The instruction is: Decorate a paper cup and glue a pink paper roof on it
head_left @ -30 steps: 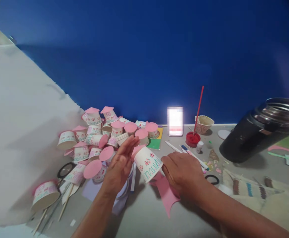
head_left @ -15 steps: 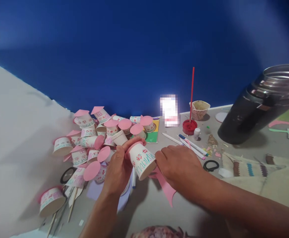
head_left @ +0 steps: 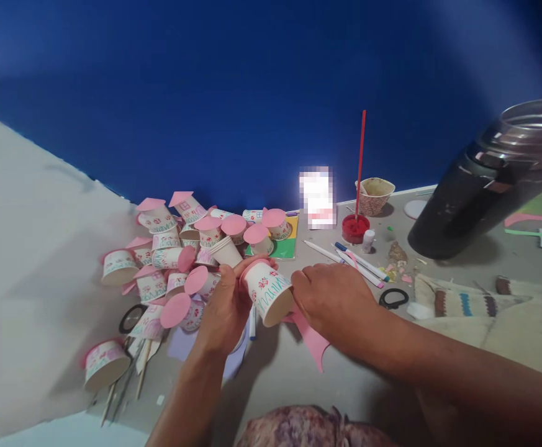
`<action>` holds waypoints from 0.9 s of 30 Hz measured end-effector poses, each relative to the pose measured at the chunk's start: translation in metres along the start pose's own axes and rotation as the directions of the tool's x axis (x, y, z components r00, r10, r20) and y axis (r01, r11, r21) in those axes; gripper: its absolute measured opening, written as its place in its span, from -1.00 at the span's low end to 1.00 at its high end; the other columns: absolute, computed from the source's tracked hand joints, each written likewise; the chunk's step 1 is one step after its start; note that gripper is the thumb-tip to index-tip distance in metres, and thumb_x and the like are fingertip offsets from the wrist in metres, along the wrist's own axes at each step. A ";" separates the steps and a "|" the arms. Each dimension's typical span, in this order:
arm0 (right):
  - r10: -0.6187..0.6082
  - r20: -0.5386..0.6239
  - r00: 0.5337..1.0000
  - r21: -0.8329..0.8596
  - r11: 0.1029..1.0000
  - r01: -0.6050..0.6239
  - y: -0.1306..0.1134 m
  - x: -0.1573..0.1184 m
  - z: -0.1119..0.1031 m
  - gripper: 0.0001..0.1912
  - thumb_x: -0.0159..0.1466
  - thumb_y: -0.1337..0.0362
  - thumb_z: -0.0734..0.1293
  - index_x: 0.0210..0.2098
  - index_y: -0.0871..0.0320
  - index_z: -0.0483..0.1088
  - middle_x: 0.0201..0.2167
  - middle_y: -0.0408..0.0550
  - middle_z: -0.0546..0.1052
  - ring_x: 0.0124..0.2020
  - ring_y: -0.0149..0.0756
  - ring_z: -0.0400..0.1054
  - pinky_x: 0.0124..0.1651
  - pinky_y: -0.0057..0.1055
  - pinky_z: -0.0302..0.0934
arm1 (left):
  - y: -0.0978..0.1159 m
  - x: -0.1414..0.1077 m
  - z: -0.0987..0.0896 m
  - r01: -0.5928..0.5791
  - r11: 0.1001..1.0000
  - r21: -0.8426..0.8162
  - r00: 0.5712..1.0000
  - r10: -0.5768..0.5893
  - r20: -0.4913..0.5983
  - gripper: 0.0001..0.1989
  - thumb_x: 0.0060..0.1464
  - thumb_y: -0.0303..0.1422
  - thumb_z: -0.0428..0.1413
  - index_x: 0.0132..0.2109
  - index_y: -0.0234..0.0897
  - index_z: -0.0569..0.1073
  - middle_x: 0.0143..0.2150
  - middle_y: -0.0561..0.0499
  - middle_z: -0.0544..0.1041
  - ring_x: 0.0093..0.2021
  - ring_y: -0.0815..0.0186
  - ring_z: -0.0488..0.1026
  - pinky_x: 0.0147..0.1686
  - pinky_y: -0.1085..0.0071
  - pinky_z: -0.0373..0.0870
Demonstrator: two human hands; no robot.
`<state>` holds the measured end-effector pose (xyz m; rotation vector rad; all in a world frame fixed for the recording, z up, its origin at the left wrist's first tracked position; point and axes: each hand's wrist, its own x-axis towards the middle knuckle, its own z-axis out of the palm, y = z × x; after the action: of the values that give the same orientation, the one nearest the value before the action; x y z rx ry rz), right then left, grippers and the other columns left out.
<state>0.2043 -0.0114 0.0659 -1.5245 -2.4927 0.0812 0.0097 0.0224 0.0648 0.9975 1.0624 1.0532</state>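
Observation:
A white paper cup [head_left: 267, 293] with red flowers and green grass strokes lies tilted, its open mouth toward me and a pink piece on its far end. My left hand [head_left: 226, 310] is closed round its far left side. The fingers of my right hand [head_left: 331, 298] are curled in at the right of the cup's rim, their tips partly hidden. Beneath that hand lies a cut pink paper strip [head_left: 311, 340]. To the left stands a heap of similar decorated cups with pink paper tops [head_left: 175, 310], next to plain white stacked cups [head_left: 226, 253].
A tilted black flask [head_left: 457, 205] stands at the right. Markers [head_left: 364, 270], a red paint pot [head_left: 356, 230] with a brush, a small white bottle [head_left: 368, 241] and black-handled scissors [head_left: 394, 299] lie behind and right. A blue wall [head_left: 252, 93] bounds the back.
The view has tipped slightly, so the table items sit a little higher in it. Both hands stay at the same cup, with hardly any change in their grip.

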 end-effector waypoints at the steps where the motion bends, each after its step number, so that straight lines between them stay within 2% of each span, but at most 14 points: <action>1: -0.005 0.009 1.000 -0.001 1.000 0.005 0.000 0.000 -0.001 -0.90 0.39 0.29 0.33 -0.23 0.18 0.44 -0.38 0.12 0.63 -0.35 -0.11 0.55 -0.43 -0.30 0.02 | 0.000 0.000 0.000 -0.002 1.000 -0.001 1.000 0.002 0.000 -0.23 0.13 0.30 0.14 0.05 -0.35 0.65 0.09 -0.26 0.68 0.24 -0.14 0.50 0.21 0.06 0.45; 6: 0.011 0.047 0.999 0.001 1.000 -0.011 0.000 0.000 -0.004 -0.92 0.40 0.34 0.31 -0.20 0.19 0.45 -0.34 0.10 0.64 -0.30 -0.10 0.57 -0.41 -0.30 0.03 | 0.001 -0.002 0.000 0.000 1.000 -0.026 1.000 0.001 0.025 -0.20 0.05 0.32 0.19 0.09 -0.32 0.65 0.11 -0.24 0.67 0.26 -0.15 0.48 0.23 0.07 0.42; 9: 0.034 0.046 0.998 0.020 0.999 -0.035 0.001 0.001 -0.007 -0.90 0.41 0.38 0.30 -0.20 0.20 0.47 -0.33 0.09 0.66 -0.29 -0.12 0.58 -0.42 -0.29 -0.05 | 0.006 -0.002 -0.005 0.023 0.998 -0.051 0.998 -0.020 0.055 -0.21 0.10 0.29 0.17 0.16 -0.28 0.62 0.13 -0.22 0.67 0.27 -0.13 0.47 0.25 0.07 0.40; 12: 0.066 0.065 0.996 0.064 0.996 -0.070 0.003 0.002 -0.009 -0.84 0.45 0.36 0.26 -0.21 0.18 0.48 -0.33 0.05 0.67 -0.28 -0.14 0.60 -0.43 -0.29 -0.15 | 0.010 0.001 -0.014 0.040 0.996 -0.081 0.998 -0.036 0.047 -0.32 0.21 0.20 0.15 0.14 -0.30 0.63 0.14 -0.22 0.67 0.29 -0.10 0.46 0.26 0.08 0.40; 17: 0.115 0.084 0.990 0.121 0.985 -0.125 0.005 0.004 -0.008 -0.73 0.50 0.28 0.21 -0.26 0.15 0.50 -0.36 0.01 0.68 -0.29 -0.14 0.60 -0.44 -0.28 -0.20 | 0.003 0.004 -0.030 0.052 0.994 -0.098 0.998 -0.048 0.034 -0.48 0.14 -0.04 0.34 0.11 -0.30 0.66 0.16 -0.18 0.66 0.31 -0.08 0.45 0.27 0.12 0.42; 22: 0.101 0.079 0.992 0.135 0.985 -0.111 0.005 0.003 -0.006 -0.73 0.49 0.31 0.20 -0.25 0.15 0.51 -0.33 0.01 0.69 -0.29 -0.12 0.60 -0.43 -0.27 -0.20 | -0.007 0.001 -0.032 0.081 0.983 -0.163 0.996 -0.076 0.039 -0.53 0.10 -0.04 0.38 0.02 -0.29 0.69 0.14 -0.15 0.67 0.30 -0.09 0.48 0.30 0.08 0.43; 27: 0.049 0.047 0.998 0.115 0.992 -0.054 0.005 0.002 -0.004 -0.76 0.46 0.38 0.21 -0.24 0.16 0.51 -0.35 0.04 0.67 -0.30 -0.15 0.59 -0.43 -0.25 -0.23 | -0.007 -0.001 -0.028 0.098 0.977 -0.188 0.995 -0.090 0.053 -0.55 0.05 -0.05 0.42 -0.04 -0.30 0.70 0.09 -0.16 0.70 0.31 -0.11 0.47 0.33 0.08 0.41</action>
<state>0.2088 -0.0076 0.0689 -1.5558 -2.4348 0.2659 -0.0166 0.0230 0.0527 0.8052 0.9439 1.0302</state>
